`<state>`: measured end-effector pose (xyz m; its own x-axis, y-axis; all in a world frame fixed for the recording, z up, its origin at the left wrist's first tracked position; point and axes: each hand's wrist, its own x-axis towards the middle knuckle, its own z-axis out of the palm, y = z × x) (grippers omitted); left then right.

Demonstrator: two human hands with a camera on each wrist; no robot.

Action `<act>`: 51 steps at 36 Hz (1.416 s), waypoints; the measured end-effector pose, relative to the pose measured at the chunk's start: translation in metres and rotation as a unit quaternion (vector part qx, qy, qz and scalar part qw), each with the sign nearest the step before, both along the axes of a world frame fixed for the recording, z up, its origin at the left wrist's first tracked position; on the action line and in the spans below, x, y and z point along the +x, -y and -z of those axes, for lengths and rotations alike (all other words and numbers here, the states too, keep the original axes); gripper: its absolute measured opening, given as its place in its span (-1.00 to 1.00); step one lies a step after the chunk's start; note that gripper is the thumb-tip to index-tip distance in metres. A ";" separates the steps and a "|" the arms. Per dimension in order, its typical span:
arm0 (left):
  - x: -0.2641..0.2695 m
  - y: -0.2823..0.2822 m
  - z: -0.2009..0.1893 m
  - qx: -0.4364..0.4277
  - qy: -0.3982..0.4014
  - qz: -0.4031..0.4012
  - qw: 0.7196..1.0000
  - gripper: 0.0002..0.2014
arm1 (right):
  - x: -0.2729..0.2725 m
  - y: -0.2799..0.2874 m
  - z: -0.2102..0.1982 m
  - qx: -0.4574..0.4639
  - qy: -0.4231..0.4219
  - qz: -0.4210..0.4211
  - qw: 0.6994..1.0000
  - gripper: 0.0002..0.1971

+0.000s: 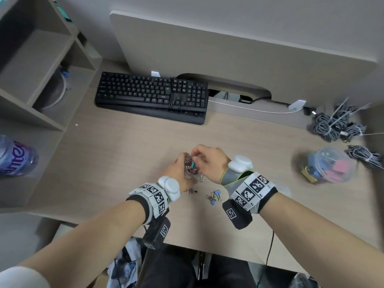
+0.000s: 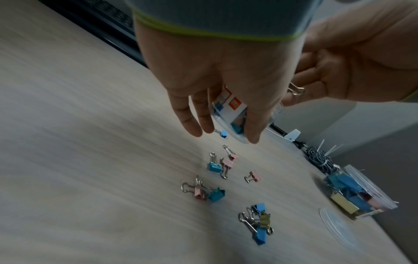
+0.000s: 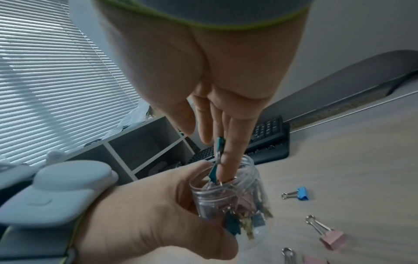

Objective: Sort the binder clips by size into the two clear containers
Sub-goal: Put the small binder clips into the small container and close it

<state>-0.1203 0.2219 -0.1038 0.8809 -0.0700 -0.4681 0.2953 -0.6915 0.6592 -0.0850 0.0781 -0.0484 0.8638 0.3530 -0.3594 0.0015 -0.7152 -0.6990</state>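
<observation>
- grip of the left hand [image 3: 144, 214] wraps the small clear jar [image 3: 228, 192], fingers and thumb curled round its wall, holding it mouth-up just off the tabletop [image 1: 128, 154].
- grip of the right hand [image 3: 203, 85] pinches a teal binder clip [image 3: 219, 142] between fingertips [image 3: 228, 160] that point straight down into the jar's mouth; a second teal clip [image 3: 212, 174] hangs at the rim right under it, and i cannot tell whether it is hooked to the first.
- what the coming move turns on: the jar's mouth sits directly below the pinched clip, and the clip's long axis runs down along the fingers, in line with the opening, so letting go should, i judge, drop it straight in. the wire handles could catch on the rim.
- inside the jar lie pink, teal and gold small clips, so this looks like the small-size container.
- the larger clear container [image 1: 326, 166], filled with big blue, pink and yellow clips, stands well to the right of the jar, nearer the right hand; its lid [image 2: 337, 226] lies flat beside it.
- loose small clips [image 2: 217, 171] are left on the tabletop just on the person's side of the jar, in blue, pink and gold clusters, within reach of either hand.
- a black keyboard [image 1: 151, 96] lies beyond the jar.
</observation>
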 end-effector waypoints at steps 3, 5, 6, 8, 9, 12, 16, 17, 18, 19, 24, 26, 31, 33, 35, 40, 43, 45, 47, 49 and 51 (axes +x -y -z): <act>0.000 -0.004 0.001 -0.002 0.003 -0.017 1.000 -0.30 | 0.002 -0.004 0.001 -0.021 0.024 -0.027 0.999 -0.77; 0.000 -0.007 0.001 -0.006 0.003 -0.024 1.000 -0.28 | 0.005 -0.005 0.002 -0.002 0.027 -0.012 1.000 -0.74; 0.000 -0.009 0.000 -0.009 0.003 -0.028 1.000 -0.27 | 0.007 -0.005 0.003 0.016 0.024 0.002 1.000 -0.73; -0.001 -0.012 0.003 -0.019 0.004 -0.042 0.999 -0.28 | 0.014 -0.005 0.005 0.053 0.020 0.032 0.998 -0.71; -0.002 -0.014 0.004 -0.027 0.003 -0.051 0.998 -0.27 | 0.019 -0.003 0.007 0.065 0.016 0.045 0.997 -0.70; -0.006 -0.024 0.008 -0.030 -0.004 -0.073 0.997 -0.23 | 0.034 0.004 0.018 0.038 0.008 0.060 0.997 -0.66; -0.014 -0.046 0.015 -0.010 -0.005 -0.112 0.994 -0.17 | 0.057 0.005 0.041 -0.118 -0.013 0.014 0.993 -0.62; -0.015 -0.049 0.016 -0.006 -0.006 -0.115 0.993 -0.16 | 0.062 0.009 0.047 -0.156 -0.017 0.007 0.988 -0.59; -0.017 -0.054 0.016 -0.001 -0.005 -0.122 0.992 -0.15 | 0.066 0.007 0.054 -0.193 -0.022 -0.005 0.981 -0.55; -0.017 -0.056 0.016 0.002 -0.004 -0.129 0.992 -0.15 | 0.070 0.008 0.061 -0.227 -0.022 -0.024 0.973 -0.52; -0.027 -0.072 0.020 0.020 0.004 -0.158 0.987 -0.16 | 0.070 -0.004 0.091 -0.274 0.008 -0.117 0.955 -0.62; -0.031 -0.076 0.023 0.022 0.000 -0.173 0.985 -0.15 | 0.062 -0.011 0.096 -0.290 0.019 -0.149 0.945 -0.69; -0.042 -0.076 0.026 0.016 0.000 -0.200 0.980 -0.18 | 0.036 -0.019 0.104 -0.292 0.024 -0.229 0.928 -0.67; -0.048 -0.073 0.026 0.015 -0.001 -0.204 0.979 -0.17 | 0.027 -0.017 0.106 -0.287 0.025 -0.268 0.919 -0.58; -0.056 -0.066 0.025 0.017 -0.004 -0.210 0.977 -0.16 | 0.016 -0.012 0.106 -0.285 0.031 -0.304 0.908 -0.48; -0.072 -0.055 0.024 0.009 -0.007 -0.230 0.973 -0.16 | -0.008 -0.009 0.103 -0.289 0.067 -0.371 0.880 -0.31; -0.082 -0.046 0.023 0.011 -0.016 -0.243 0.970 -0.15 | -0.020 -0.015 0.099 -0.303 0.086 -0.402 0.860 -0.43; -0.087 -0.042 0.024 0.010 -0.017 -0.248 0.969 -0.14 | -0.025 -0.020 0.100 -0.309 0.082 -0.410 0.854 -0.56; -0.094 -0.036 0.026 0.009 -0.017 -0.250 0.968 -0.14 | -0.030 -0.017 0.102 -0.309 0.081 -0.417 0.851 -0.59; -0.101 -0.031 0.028 0.004 -0.017 -0.256 0.966 -0.15 | -0.031 -0.010 0.102 -0.308 0.084 -0.418 0.851 -0.60; -0.106 -0.027 0.029 0.005 -0.017 -0.259 0.966 -0.15 | -0.032 -0.002 0.100 -0.307 0.082 -0.401 0.859 -0.64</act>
